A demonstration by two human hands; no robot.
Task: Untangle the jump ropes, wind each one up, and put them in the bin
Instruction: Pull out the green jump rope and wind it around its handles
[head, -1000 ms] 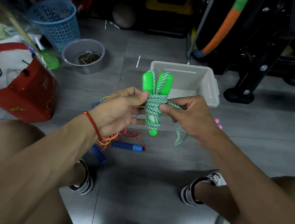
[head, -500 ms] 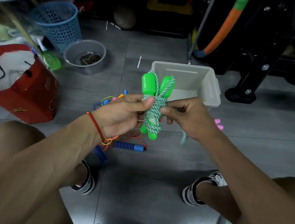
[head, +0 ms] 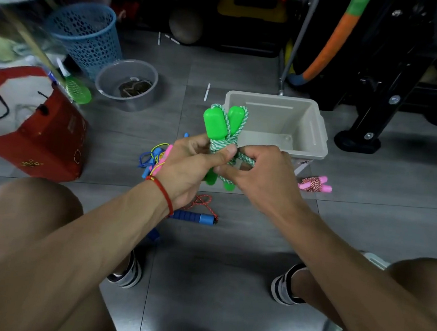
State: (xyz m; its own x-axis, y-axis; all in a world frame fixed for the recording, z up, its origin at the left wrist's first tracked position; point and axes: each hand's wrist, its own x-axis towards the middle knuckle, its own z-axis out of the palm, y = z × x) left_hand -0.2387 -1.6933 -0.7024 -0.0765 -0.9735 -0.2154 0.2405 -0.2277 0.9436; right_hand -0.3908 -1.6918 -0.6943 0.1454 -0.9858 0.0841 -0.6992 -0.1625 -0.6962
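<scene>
Now a pink rope (head: 313, 184) shows right of the bin (head: 317, 137). My left hand (head: 188, 168) and right hand (head: 261, 177) both hold the green rope (head: 221, 136) tight, just before the bin.

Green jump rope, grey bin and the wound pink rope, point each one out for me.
green jump rope (head: 213, 124): head view, on its left handle's top.
grey bin (head: 320, 137): head view, on its right wall.
pink rope (head: 313, 184): head view, on its wound cord.
</scene>
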